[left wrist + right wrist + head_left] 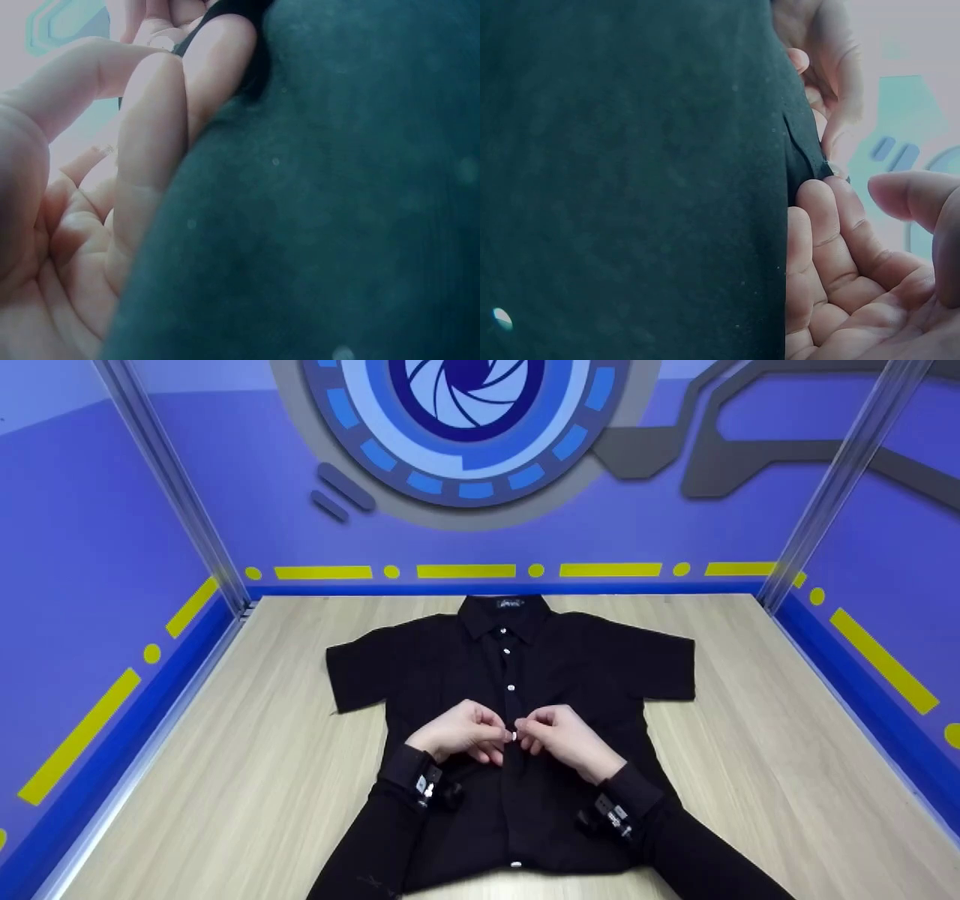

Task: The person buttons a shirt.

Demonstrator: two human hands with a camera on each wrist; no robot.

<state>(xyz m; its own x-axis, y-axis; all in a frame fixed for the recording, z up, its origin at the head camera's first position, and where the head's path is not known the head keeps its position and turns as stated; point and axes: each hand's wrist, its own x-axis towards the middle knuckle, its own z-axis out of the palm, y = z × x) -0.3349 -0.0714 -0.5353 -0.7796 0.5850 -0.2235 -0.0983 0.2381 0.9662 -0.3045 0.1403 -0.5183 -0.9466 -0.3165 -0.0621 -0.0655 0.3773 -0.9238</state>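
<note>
A black short-sleeved shirt [442, 667] lies face up, its collar [480, 619] towards the back wall. At mid-front, a small white button [514, 736] shows between the two hands. My left hand [461, 731] pinches the front edge beside it, thumb against forefinger in the left wrist view. My right hand [570, 742] holds the opposite side of the edge with curled fingers [821, 217]. In the right wrist view its thumb stands a little apart from the forefinger. The fingers and dark cloth partly hide the button and any buttonhole.
The shirt is spread on a light wooden table [262, 727]. Several white buttons run along its front, including an upper button [511, 688] and one at the hem [516, 865]. Blue printed panels [480, 544] with metal posts [180, 487] enclose the table's back and sides.
</note>
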